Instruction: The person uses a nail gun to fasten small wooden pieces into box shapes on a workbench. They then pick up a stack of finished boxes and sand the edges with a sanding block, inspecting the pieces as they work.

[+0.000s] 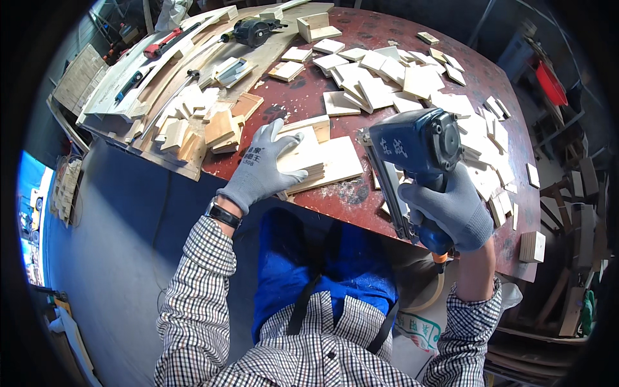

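My right hand (451, 206), in a grey work glove, is wrapped round the handle of a dark blue air nail gun (412, 145). The nail gun is held up at the table's near edge, its long magazine slanting down beside a flat board. My left hand (265, 166), also gloved, grips a small wooden block (300, 158) with thumb and fingers apart round it. That block rests on a flat pale board (338, 161), and a narrow upright strip (316, 126) stands behind it. The underside of my left palm is hidden.
A large heap of pale wooden pieces (380, 84) covers the right side of the red table (309, 103). More offcuts (222, 126), a circular saw (253, 31) and a red tool (161, 44) lie at the left. An air hose (429, 298) hangs below the nail gun.
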Tool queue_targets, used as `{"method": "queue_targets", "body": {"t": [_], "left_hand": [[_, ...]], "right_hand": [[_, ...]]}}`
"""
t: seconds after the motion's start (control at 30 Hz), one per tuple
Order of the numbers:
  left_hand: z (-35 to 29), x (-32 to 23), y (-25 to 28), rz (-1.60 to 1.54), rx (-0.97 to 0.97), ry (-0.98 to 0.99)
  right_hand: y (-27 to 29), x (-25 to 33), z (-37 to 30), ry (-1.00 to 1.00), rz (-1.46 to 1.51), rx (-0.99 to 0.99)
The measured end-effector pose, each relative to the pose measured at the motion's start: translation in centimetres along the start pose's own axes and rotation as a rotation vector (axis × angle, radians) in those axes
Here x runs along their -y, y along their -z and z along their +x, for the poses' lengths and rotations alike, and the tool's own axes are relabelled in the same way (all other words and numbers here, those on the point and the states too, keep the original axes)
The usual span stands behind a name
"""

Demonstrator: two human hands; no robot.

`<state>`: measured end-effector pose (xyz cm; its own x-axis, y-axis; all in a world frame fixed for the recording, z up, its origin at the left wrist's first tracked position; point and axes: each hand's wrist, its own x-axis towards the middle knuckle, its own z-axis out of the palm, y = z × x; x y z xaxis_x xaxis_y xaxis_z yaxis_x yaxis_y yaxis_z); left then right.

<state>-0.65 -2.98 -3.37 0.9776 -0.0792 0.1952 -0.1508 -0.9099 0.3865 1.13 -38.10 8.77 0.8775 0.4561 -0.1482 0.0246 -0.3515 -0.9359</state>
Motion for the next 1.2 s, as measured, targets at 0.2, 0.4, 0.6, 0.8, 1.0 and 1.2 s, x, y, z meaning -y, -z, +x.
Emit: {"method": "queue_targets", "body": {"t": [0.2,0.4,0.6,0.8,1.0,1.2], "left_hand": [[-0.1,-0.5,-0.1,0.052,-0.035,0.022],[0.1,-0.4,0.0,0.020,-0.082,-0.017],[0.1,-0.6,0.4,0.037,-0.049,0.066],[-0.1,0.1,2.9,-0.080,0.132,0.017],[-1.4,2.6,3.4,-0.631,-0.050,0.117],[-0.3,0.7,1.0,-0.080,0.020,0.108]], "right_hand": [[-0.9,0.7,0.7,-0.025,-0.011,-0.015],[-1.5,1.3,1.7,-0.010,-0.032,0.048],[-1.8,1.6,1.8,0.005,-0.070,0.066],[-1.9,1.4,1.5,0.019,-0.088,0.037],[-1.7,0.6,1.6,0.038,-0.040,0.026],[-1.6,0.5,1.7,0.017,-0.028,0.020]]}}
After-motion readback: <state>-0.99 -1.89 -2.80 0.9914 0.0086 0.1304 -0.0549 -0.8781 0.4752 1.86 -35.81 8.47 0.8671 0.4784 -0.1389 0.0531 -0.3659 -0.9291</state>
